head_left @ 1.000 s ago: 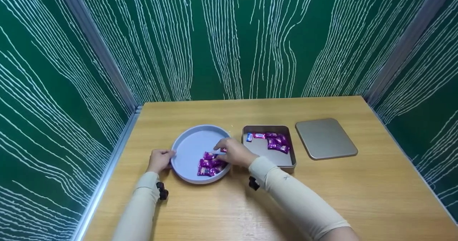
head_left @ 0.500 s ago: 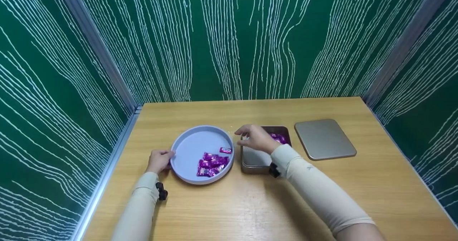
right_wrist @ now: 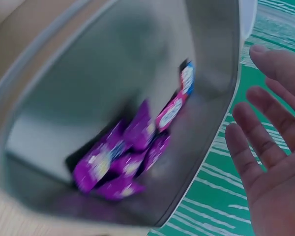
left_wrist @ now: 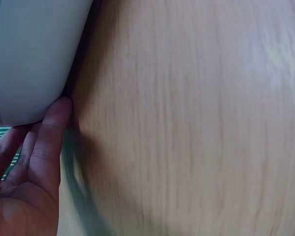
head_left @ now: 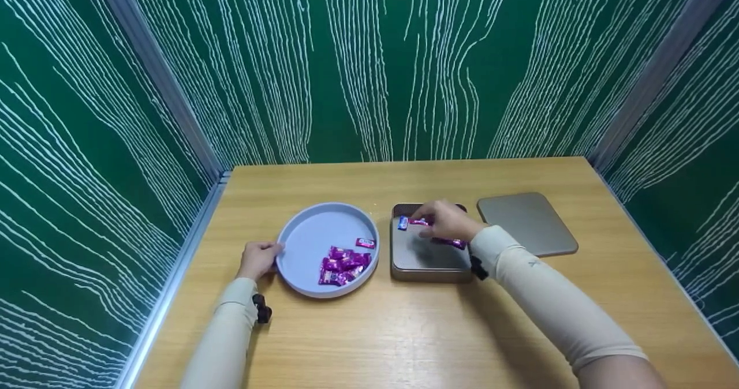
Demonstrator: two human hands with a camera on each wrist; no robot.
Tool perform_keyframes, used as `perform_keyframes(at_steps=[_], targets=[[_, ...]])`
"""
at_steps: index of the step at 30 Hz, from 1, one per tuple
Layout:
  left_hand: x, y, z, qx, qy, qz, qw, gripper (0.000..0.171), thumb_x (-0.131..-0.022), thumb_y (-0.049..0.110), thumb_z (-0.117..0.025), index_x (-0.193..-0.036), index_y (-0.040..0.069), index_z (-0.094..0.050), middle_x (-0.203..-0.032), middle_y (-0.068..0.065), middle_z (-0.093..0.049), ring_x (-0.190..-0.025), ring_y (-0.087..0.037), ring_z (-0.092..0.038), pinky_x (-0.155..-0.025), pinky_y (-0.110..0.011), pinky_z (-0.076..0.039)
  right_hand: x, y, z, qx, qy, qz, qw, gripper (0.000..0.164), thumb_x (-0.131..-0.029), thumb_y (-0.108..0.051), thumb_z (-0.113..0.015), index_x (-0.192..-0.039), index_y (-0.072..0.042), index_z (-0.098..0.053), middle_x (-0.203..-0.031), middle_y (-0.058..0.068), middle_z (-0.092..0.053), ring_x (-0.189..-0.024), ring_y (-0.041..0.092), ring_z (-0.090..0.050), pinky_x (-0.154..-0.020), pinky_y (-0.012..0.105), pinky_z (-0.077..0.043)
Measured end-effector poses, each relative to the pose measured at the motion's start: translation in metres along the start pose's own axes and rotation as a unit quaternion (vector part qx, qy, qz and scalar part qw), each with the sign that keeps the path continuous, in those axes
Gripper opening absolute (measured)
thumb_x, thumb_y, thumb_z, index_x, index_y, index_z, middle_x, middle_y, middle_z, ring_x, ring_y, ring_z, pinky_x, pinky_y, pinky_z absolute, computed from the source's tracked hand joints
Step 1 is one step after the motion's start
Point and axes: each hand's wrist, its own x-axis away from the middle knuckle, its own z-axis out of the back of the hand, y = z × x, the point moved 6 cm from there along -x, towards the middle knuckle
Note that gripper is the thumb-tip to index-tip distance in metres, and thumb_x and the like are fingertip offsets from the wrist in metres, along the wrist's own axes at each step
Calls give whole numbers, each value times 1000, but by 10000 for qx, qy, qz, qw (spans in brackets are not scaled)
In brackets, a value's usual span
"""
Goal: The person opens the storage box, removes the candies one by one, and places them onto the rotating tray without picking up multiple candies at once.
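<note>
My left hand grips the left rim of a round pale-blue tray, its fingers against the outer wall in the left wrist view. Several purple-wrapped candies lie at the tray's lower right, with one small pink candy near the right wall. Over the square metal tin hovers my right hand, its fingers loosely bent and holding nothing in the right wrist view. Inside the tin, purple candies are bunched, beside a pink candy and a blue candy. My hand partly hides them in the head view.
A flat metal lid lies on the wooden table to the right of the tin. Tray and tin stand side by side with a narrow gap. Green panels with white lines border the table.
My right hand has moved right, from the candies in the tray to above the tin. The pink candy in the tray is now uncovered. My left hand stays at the tray's rim.
</note>
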Motion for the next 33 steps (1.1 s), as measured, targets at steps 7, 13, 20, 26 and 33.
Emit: perform_keyframes(at_steps=[7,13,20,26,33], targets=[[4,2,-2,190,-60,-146,9997,37,-107,17,-66,-130,-13,-71,-108,-21,-78,-76,-13,-74,-67,-26,-65,3,30,-3,179,-366,-12,9992,36,-92,-1,-82,-128,-3,-79,-122,20,-77,-102,31,-69,-95,53,-61],[6,1,2,109,19,-21,9999,35,-107,18,-66,-127,-10,-73,-106,-17,-78,-76,-12,-73,-67,-25,-63,1,47,-7,609,-498,-371,9962,40,-91,8,-73,-126,-9,-80,-125,15,-76,-109,31,-69,-105,59,-59],[3,1,-1,200,-51,21,9998,33,-107,17,-67,-126,-9,-74,-107,-17,-78,-78,-13,-74,-70,-28,-65,-1,54,-9,962,-625,-592,9916,48,-87,15,-68,-125,-12,-81,-126,14,-76,-107,31,-68,-98,55,-63],[2,0,-2,283,-58,73,9996,33,-107,16,-67,-126,-9,-73,-106,-16,-77,-79,-13,-74,-71,-28,-66,-5,61,-13,1055,-671,-702,9897,46,-88,14,-68,-122,-14,-83,-120,11,-76,-104,30,-68,-91,50,-63],[2,2,-1,270,38,-116,9996,29,-106,14,-68,-121,-10,-75,-98,-13,-78,-74,-12,-74,-67,-28,-65,-12,59,-20,1182,-534,-37,9915,36,-84,9,-80,-115,-9,-84,-114,12,-79,-99,26,-70,-94,50,-63]])
